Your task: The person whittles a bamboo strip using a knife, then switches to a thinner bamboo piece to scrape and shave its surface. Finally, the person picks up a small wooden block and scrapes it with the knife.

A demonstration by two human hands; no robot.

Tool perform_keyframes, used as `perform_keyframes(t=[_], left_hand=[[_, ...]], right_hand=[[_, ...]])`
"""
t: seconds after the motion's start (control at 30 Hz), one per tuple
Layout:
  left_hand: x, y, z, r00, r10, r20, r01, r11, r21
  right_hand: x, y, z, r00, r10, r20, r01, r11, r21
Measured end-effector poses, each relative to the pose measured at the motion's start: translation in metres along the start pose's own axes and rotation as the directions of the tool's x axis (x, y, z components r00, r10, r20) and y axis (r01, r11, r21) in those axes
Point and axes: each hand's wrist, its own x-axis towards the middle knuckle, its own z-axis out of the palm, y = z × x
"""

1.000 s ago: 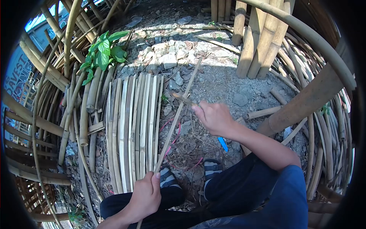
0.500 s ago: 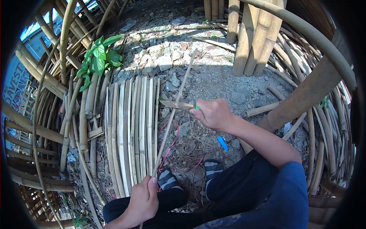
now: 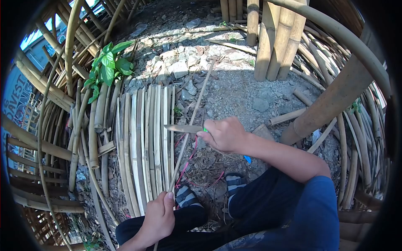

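Note:
My left hand [image 3: 158, 215] is closed round the lower part of a long thin bamboo strip [image 3: 183, 151], which slants up and away across the ground. My right hand [image 3: 226, 134] grips a knife [image 3: 184, 128] by its green handle, most of which the fingers hide. The blade points left and lies across the strip, about midway along it. Left of the strip, a row of split bamboo slats [image 3: 146, 146] lies side by side on the ground.
Bamboo poles [image 3: 268, 46] stand upright at the back right, and a thick pole [image 3: 331, 100] leans at the right. More bamboo is stacked on both sides. A leafy plant [image 3: 109, 62] grows at left. Pink string [image 3: 190, 159] and a blue scrap [image 3: 248, 159] lie near my sandals [image 3: 186, 195].
My right hand and the knife have moved down the strip, toward me and a little left. The left hand stays on the strip, nearly still.

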Motion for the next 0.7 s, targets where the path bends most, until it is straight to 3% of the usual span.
perform_keyframes(t=[0.07,0.2,0.27,0.37,0.4,0.53,0.57,0.7], left_hand=[[-0.002,0.006,-0.002,1.0,0.021,-0.003,-0.021,1.0,0.017],[0.0,0.011,-0.003,0.998,-0.034,0.043,0.032,0.998,0.049],[-0.003,0.007,-0.002,0.996,-0.043,0.077,0.038,0.997,0.069],[0.001,0.003,0.003,0.997,-0.048,0.061,0.043,0.996,0.078],[0.004,0.001,0.003,0.997,-0.049,0.058,0.045,0.997,0.059],[0.008,0.003,-0.001,0.997,-0.066,0.027,0.065,0.997,0.045],[0.007,0.001,0.0,0.999,-0.032,0.015,0.031,0.998,0.053],[0.001,0.0,0.001,0.999,-0.016,0.033,0.015,1.0,0.022]], right_hand=[[0.005,0.03,-0.004,0.996,0.086,-0.003,-0.085,0.988,-0.13],[0.007,0.052,-0.007,0.981,0.167,0.095,-0.148,0.972,-0.181],[0.011,0.102,-0.007,0.898,0.441,0.001,-0.43,0.877,-0.213],[0.007,0.102,-0.009,0.854,0.518,0.055,-0.511,0.853,-0.105],[0.011,0.079,-0.019,0.859,0.491,0.144,-0.485,0.871,-0.077],[0.002,0.005,-0.015,0.936,0.286,0.206,-0.303,0.952,0.051],[0.0,-0.002,-0.014,0.956,0.203,0.21,-0.229,0.968,0.104],[0.0,0.028,-0.007,0.975,0.192,0.113,-0.201,0.977,0.072]])
